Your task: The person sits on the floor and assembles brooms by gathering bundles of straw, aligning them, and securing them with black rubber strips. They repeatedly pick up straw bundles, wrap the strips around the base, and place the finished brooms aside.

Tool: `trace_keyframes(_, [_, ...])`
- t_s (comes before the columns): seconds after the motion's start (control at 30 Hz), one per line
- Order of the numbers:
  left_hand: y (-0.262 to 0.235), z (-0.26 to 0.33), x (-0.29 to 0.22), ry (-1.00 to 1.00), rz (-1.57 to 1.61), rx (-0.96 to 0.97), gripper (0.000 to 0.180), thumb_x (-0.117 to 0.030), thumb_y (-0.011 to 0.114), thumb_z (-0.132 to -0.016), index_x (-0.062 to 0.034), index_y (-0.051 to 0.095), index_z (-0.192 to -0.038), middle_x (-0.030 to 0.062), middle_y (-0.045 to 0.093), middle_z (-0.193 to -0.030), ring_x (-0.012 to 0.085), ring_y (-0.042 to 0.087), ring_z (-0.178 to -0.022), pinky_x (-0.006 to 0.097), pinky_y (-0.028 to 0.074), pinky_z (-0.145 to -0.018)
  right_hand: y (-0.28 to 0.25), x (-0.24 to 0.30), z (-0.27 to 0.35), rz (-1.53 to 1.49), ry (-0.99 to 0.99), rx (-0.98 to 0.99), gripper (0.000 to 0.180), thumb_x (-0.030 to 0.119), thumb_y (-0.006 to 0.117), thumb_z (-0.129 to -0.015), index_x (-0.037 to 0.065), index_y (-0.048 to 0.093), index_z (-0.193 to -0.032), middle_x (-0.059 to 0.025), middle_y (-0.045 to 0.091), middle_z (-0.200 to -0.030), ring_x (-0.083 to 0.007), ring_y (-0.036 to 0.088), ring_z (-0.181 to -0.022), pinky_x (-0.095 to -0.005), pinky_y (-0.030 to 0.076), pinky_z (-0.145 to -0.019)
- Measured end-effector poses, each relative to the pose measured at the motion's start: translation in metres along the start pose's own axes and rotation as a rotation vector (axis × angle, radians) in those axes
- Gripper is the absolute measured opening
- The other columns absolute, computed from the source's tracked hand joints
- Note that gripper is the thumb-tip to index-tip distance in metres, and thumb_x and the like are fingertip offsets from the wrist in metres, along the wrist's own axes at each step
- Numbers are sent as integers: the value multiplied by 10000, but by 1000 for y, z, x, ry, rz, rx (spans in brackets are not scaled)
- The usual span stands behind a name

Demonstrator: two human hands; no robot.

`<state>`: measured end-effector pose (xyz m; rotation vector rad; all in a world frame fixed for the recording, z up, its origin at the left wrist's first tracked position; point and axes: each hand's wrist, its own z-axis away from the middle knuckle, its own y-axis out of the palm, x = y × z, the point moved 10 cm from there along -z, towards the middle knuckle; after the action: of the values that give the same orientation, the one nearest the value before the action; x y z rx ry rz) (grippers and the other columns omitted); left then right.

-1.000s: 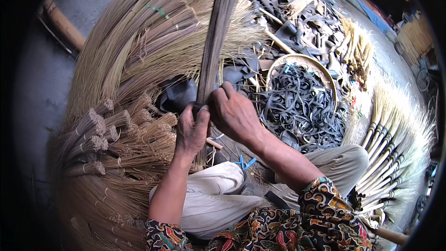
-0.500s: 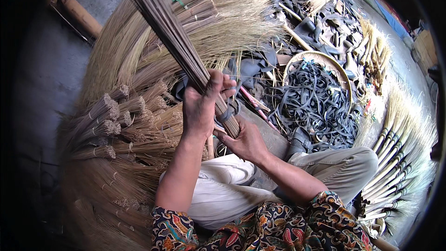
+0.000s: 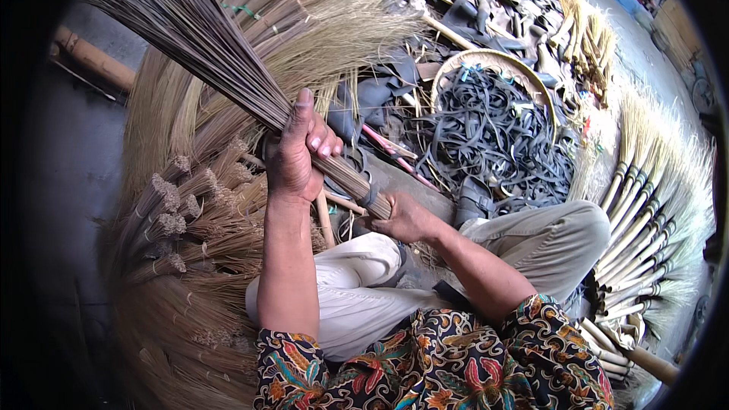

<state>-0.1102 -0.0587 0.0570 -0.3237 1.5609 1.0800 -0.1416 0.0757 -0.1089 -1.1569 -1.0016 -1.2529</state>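
Note:
A bundle of dark, thin broom stalks (image 3: 235, 68) slants from the upper left, its stalks fanning out at the far end. My left hand (image 3: 292, 163) is closed around its narrow part, thumb pointing up along it. At the near end, my right hand (image 3: 408, 218) grips the bundle's butt, with the fingers partly hidden. A black rubber band (image 3: 371, 194) circles the bundle between the two hands.
Bundled pale straw (image 3: 326, 30) lies beyond, with tied stalk bundles (image 3: 171, 197) on the left. A round woven basket (image 3: 550, 91) holds tangled black rubber strips (image 3: 493, 133). Finished brooms (image 3: 638, 220) are at the right. A bamboo pole (image 3: 95, 59) lies far left.
The bundle has tilted further left, and its fanned end has come into view. My left hand has shifted left and up along it; my right hand stays at the butt.

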Motion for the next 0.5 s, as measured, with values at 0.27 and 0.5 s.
trace_keyframes(0.27, [-10, -16, 87, 367, -335, -112, 383, -376, 762, -971, -124, 539, -787, -26, 506, -642, 88, 517, -573, 265, 450, -561, -163, 13, 50, 78, -175, -659, 604, 395, 632, -1041, -67, 525, -1416, -229, 694, -1226, -269, 686, -1128, -365, 526, -985])
trace_keyframes(0.5, [-43, -6, 207, 382, -704, -228, 357, -317, 632, -1057, -46, 703, -836, -14, 543, -636, 96, 496, -610, 302, 414, -599, -181, -44, 65, 24, -38, -726, 430, 283, 589, -1039, -31, 606, -1334, -211, 705, -1201, -289, 692, -1109, -376, 521, -979])
